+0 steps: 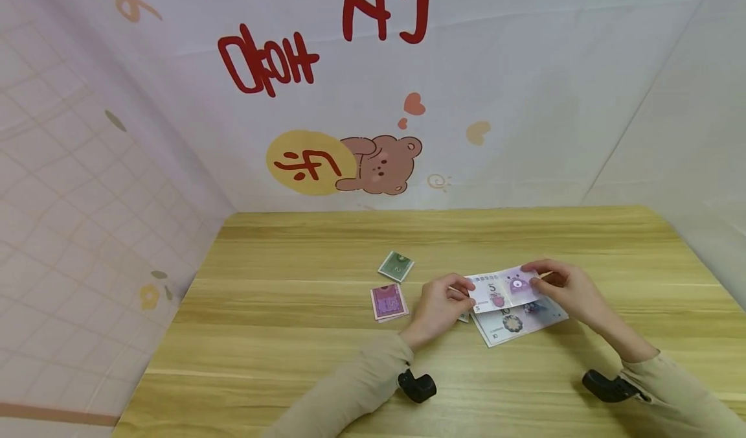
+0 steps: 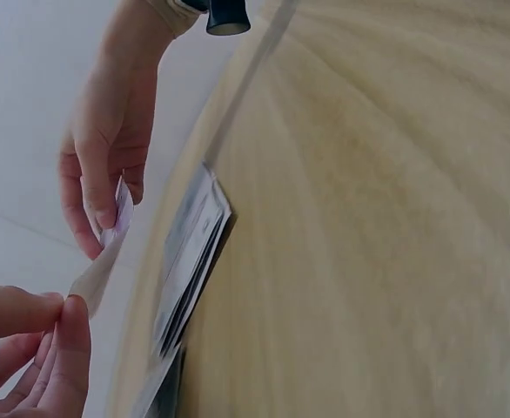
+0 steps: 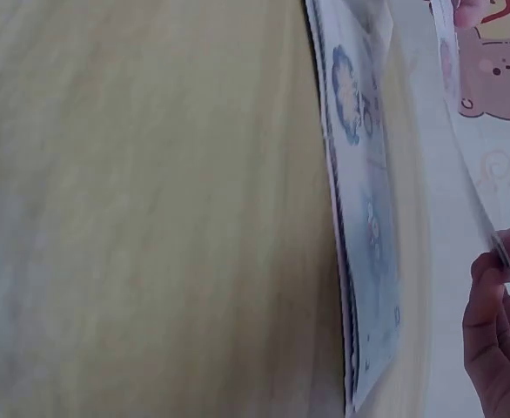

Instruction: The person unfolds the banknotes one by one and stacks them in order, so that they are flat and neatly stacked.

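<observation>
Between my two hands is a purple-and-white play banknote (image 1: 502,290) marked 5, raised a little over the table with a crease near its middle. My left hand (image 1: 441,303) pinches its left end between thumb and fingers. At the other end, my right hand (image 1: 564,290) pinches the right edge. Under the note lies a stack of larger bluish-white play banknotes (image 1: 513,326) marked 10, partly covered in the head view. The right wrist view shows the side of that banknote stack (image 3: 359,209), several layers thick. Another paper's corner (image 1: 463,317) peeks out beside my left hand.
Left of my left hand, a folded purple note (image 1: 389,302) lies on the wooden table (image 1: 280,360), with a folded green note (image 1: 396,266) marked 2 behind it. A printed cloth (image 1: 501,69) hangs behind the table. Black wrist devices (image 1: 418,386) sit at both cuffs.
</observation>
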`<state>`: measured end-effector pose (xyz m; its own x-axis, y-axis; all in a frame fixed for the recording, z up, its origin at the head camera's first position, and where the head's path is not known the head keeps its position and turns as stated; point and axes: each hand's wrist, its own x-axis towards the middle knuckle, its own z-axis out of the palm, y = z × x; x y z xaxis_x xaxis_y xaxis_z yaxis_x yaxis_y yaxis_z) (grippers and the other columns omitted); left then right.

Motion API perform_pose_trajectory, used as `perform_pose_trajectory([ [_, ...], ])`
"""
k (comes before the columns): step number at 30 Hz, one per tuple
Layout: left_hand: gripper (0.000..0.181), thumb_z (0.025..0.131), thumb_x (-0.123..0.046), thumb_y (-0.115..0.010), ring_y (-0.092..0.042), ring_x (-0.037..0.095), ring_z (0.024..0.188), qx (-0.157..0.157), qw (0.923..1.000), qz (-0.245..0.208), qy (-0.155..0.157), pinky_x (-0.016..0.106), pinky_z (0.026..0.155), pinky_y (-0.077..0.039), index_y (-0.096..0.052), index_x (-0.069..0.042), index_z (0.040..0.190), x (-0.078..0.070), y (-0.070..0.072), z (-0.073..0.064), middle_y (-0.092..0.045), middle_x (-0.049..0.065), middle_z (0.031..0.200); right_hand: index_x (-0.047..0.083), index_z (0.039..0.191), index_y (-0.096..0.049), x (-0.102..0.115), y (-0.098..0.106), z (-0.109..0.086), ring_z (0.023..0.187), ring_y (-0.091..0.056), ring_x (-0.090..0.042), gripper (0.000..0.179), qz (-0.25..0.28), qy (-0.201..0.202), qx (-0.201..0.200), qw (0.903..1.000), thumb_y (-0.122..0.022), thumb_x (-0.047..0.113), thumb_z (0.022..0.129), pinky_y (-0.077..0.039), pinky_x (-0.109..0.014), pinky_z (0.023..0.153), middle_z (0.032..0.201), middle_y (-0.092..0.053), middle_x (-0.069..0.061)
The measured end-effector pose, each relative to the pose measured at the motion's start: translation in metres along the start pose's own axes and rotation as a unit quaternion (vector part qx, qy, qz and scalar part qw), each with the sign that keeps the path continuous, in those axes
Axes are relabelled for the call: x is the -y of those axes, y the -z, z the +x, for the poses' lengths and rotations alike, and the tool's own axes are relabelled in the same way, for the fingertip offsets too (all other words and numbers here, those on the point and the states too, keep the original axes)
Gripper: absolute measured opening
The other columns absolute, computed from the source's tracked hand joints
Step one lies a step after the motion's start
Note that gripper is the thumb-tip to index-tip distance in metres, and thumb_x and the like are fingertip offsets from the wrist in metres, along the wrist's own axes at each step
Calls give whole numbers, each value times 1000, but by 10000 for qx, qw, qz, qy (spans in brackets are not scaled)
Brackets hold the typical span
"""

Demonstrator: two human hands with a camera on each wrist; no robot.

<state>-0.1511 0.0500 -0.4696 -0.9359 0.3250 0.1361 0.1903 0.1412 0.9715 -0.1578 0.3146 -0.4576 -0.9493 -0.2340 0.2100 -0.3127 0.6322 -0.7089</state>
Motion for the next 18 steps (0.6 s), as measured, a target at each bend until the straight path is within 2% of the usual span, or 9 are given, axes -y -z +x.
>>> perform_pose_trajectory([
  [5,19,77,11,-72,-62,1,68,77,9999,49,133,16,63,-52,-67,3,94,1,-14,0,-64,3,82,1,105,-70,-5,5,-5,74,-59,-4,22,-483,146,-68,9987,-69,-4,84,-47,-18,61,99,-67,-18],
  [11,18,76,10,-73,-61,-1,66,-31,9995,245,214,14,63,-51,-68,1,91,1,-25,-1,-65,2,79,2,101,-71,-10,7,-9,71,-57,-6,22,-842,180,-45,9963,-71,-6,80,-47,-22,57,94,-67,-14],
  [18,14,77,9,-73,-60,-3,64,111,9982,515,278,11,62,-50,-68,1,88,2,-33,-3,-66,1,77,1,99,-70,-15,6,-13,67,-50,-5,27,-991,298,205,9944,-74,-9,75,-44,-22,53,85,-64,-4],
])
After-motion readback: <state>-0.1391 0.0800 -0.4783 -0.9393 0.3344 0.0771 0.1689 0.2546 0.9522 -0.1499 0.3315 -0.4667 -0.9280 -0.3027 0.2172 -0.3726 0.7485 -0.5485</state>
